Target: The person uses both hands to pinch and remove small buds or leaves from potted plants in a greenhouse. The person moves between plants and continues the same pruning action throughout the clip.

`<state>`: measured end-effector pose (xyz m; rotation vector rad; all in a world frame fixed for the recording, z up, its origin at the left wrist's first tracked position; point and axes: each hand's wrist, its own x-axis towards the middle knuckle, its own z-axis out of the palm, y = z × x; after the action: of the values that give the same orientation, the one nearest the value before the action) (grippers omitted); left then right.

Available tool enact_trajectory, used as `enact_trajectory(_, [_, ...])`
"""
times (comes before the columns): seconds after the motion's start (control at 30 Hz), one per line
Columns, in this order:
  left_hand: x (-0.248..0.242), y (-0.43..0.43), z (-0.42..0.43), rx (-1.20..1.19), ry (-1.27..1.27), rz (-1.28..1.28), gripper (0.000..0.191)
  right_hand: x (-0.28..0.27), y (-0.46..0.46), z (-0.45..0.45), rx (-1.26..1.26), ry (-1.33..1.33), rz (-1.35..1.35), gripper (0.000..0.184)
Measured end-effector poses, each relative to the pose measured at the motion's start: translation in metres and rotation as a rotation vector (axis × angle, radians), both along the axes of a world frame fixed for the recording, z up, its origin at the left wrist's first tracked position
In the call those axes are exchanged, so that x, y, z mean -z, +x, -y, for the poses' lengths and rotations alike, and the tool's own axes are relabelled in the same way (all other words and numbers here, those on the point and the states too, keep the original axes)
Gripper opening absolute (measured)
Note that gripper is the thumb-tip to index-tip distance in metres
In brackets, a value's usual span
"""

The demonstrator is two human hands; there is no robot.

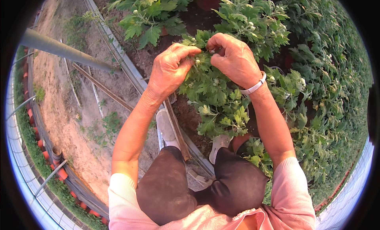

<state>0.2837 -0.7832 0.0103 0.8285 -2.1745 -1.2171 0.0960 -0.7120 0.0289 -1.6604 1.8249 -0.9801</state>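
Observation:
A chrysanthemum plant (pixel 216 90) with lobed green leaves and small pale buds stands before me, between my forearms. My left hand (pixel 172 69) is at its top from the left, thumb and forefinger bent close beside a bud (pixel 197 61). Whether those fingertips pinch anything is hidden by the leaves. From the right, my right hand (pixel 234 61) has its fingers curled in, with a small round bud (pixel 212 51) between thumb and fingers. A pale band (pixel 254 87) circles my right wrist.
More budded plants (pixel 249 25) grow ahead, and dense rows (pixel 335 90) fill the right. A metal rail (pixel 115 49) runs along the bed's left edge, with a wooden strip (pixel 176 129) across it by my feet. A grey pole (pixel 71 52) slants over sandy ground (pixel 65 117).

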Motion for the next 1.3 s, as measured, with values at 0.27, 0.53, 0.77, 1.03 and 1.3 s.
enact_trajectory(0.27, [-0.009,0.001,0.005,0.142,-0.153,0.058,0.030,0.006,0.001,0.011,-0.184,0.205,-0.040,0.021])
enact_trajectory(0.53, [-0.009,0.008,0.003,0.090,-0.167,0.112,0.017,0.013,0.004,0.007,-0.202,0.165,-0.040,0.022])
enact_trajectory(0.77, [-0.001,0.012,0.002,0.067,-0.155,0.025,0.025,0.022,0.012,0.005,-0.268,-0.040,-0.165,0.021])
enact_trajectory(1.03, [-0.001,0.021,0.004,0.168,-0.184,0.003,0.029,0.027,0.018,0.009,-0.222,0.005,-0.029,0.010])
enact_trajectory(1.3, [-0.003,0.017,0.002,0.189,-0.380,0.061,0.018,0.014,0.004,-0.001,-0.137,-0.015,-0.102,0.012])
